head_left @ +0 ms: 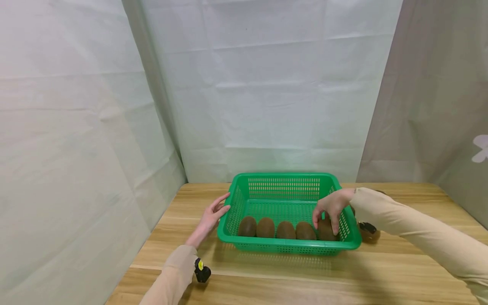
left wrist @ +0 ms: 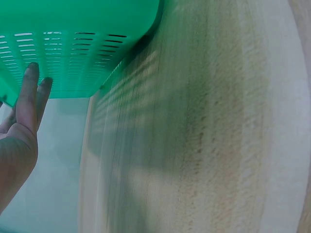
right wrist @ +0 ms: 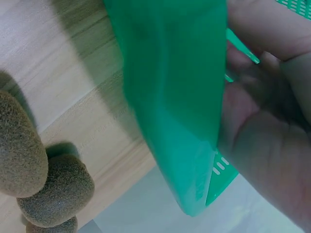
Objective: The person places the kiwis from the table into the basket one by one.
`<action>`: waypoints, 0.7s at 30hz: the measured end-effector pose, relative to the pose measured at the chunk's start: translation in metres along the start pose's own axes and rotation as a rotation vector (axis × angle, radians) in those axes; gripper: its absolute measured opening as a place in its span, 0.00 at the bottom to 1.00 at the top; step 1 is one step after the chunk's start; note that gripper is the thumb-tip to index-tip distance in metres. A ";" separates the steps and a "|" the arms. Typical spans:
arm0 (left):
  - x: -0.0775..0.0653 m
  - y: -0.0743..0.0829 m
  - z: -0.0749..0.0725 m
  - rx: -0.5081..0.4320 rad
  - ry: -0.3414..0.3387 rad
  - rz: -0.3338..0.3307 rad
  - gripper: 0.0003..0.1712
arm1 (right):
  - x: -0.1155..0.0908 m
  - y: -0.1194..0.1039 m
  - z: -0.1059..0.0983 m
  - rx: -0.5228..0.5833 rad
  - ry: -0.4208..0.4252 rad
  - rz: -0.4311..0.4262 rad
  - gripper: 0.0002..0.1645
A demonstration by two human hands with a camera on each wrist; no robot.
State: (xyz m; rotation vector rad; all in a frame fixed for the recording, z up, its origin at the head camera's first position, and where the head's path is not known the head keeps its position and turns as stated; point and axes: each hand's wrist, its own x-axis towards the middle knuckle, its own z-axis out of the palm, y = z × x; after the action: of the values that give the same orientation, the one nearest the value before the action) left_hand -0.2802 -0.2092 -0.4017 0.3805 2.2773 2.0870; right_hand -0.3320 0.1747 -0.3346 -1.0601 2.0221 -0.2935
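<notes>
Head view: right hand grips a brown oval kiwi in a green plastic basket. Left hand, fingers extended, touches its left side.

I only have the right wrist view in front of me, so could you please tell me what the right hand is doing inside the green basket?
Observer: From the head view, the right hand is gripping a kiwi in the near right corner of the green basket.
Operator: Thank you. Does the basket hold any others?
Observer: Yes, four more kiwis stand in a row along its near side, to the left of the gripped one.
Operator: And could you tell me where the left hand is?
Observer: The left hand is at the basket's left side, with its fingers by the slotted outer wall.
</notes>
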 end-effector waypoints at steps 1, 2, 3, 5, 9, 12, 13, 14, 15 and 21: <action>0.000 0.000 0.000 0.000 0.002 0.001 0.28 | 0.000 0.000 0.000 0.011 -0.002 0.011 0.24; 0.000 0.000 0.000 0.003 0.005 0.002 0.28 | 0.001 0.000 0.001 0.018 -0.004 0.017 0.24; 0.000 0.000 0.000 0.004 0.008 0.002 0.28 | 0.002 0.001 0.001 0.025 -0.008 0.017 0.24; 0.000 -0.001 0.000 0.005 0.014 -0.005 0.28 | 0.003 0.001 0.002 0.055 -0.023 0.015 0.25; 0.000 -0.002 0.001 0.002 0.026 -0.015 0.29 | 0.007 0.002 0.004 0.098 -0.048 0.006 0.26; 0.000 -0.002 0.001 -0.006 0.026 -0.015 0.29 | 0.008 0.002 0.006 0.120 -0.040 0.026 0.27; 0.000 -0.002 0.001 -0.007 0.026 -0.013 0.28 | 0.008 0.001 0.006 0.125 -0.032 0.037 0.27; 0.000 -0.002 0.001 -0.008 0.023 -0.011 0.29 | 0.008 0.001 0.006 0.124 -0.025 0.044 0.27; 0.000 -0.002 0.001 -0.013 0.020 -0.010 0.29 | 0.008 0.001 0.006 0.123 -0.018 0.053 0.27; 0.000 -0.001 0.000 -0.013 0.026 -0.013 0.28 | 0.006 0.002 0.004 0.115 0.012 0.074 0.26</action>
State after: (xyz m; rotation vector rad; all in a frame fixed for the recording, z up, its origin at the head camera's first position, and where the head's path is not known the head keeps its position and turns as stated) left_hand -0.2808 -0.2089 -0.4031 0.3391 2.2724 2.1119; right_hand -0.3324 0.1719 -0.3420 -0.9122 2.0250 -0.3732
